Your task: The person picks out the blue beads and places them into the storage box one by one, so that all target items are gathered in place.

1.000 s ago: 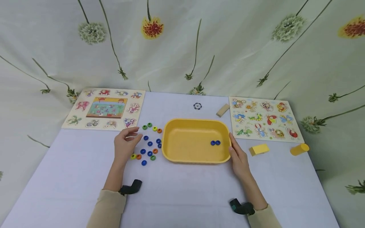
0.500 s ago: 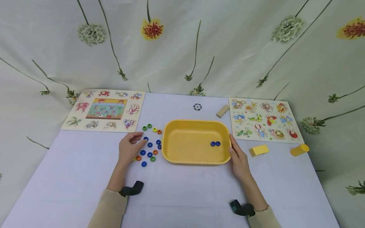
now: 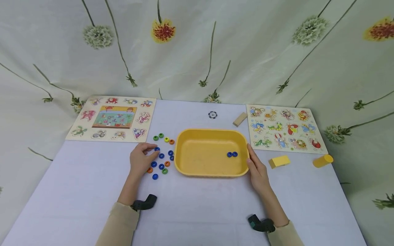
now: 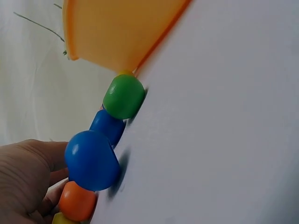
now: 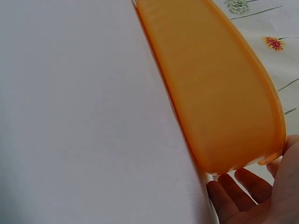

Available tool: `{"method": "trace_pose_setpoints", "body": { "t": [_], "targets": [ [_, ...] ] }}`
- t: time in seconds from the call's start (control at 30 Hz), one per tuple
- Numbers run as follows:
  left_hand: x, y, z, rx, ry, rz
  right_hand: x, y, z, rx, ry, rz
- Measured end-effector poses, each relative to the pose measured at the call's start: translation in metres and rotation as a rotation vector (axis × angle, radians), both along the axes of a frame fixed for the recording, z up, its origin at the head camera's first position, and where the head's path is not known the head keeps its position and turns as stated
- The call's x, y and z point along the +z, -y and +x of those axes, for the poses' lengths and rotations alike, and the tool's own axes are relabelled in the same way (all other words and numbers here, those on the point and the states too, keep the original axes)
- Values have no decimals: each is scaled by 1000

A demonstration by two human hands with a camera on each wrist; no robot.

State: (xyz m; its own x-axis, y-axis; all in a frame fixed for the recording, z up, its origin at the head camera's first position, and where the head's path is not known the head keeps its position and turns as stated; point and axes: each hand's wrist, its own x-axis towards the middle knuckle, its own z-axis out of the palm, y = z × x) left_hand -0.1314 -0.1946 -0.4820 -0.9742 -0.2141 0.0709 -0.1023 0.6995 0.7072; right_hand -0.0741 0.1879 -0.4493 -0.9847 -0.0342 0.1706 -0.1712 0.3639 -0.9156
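- Blue bead (image 3: pixel 157 149): at the fingertips of the left hand (image 3: pixel 142 158).
- That hand's thumb and forefinger curve toward it; whether they pinch, I cannot tell.
- Yellow tray (image 3: pixel 203 153): between the hands, one end gripped by the right hand (image 3: pixel 258 171).

I have both forearms (image 3: pixel 127 189) extended forward, left hand (image 3: pixel 141 160) pinching (thumb close to fingertips), right hand (image 3: pixel 259 173) gripping with bent fingers.
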Motion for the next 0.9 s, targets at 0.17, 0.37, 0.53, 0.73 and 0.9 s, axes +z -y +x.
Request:
{"method": "trace_pose_setpoints", "body": {
  "t": [0.17, 0.37, 0.53, 0.73, 0.9],
  "targets": [
    [6, -2, 0, 11, 7, -16, 1, 0, 0, 7, -6, 2],
    [45, -30, 1, -53, -81, 66, 2, 0, 1, 13, -2, -2],
    [75, -76, -7, -268, -125, 205, 2, -1, 0, 8, -9, -2],
    [70, -135, -22, -411, 34, 290, 1, -1, -1, 15, 6, -3],
    [49, -172, -35, -494, 194, 313, 2, -1, -1, 11, 2, 10]
  ]
}}
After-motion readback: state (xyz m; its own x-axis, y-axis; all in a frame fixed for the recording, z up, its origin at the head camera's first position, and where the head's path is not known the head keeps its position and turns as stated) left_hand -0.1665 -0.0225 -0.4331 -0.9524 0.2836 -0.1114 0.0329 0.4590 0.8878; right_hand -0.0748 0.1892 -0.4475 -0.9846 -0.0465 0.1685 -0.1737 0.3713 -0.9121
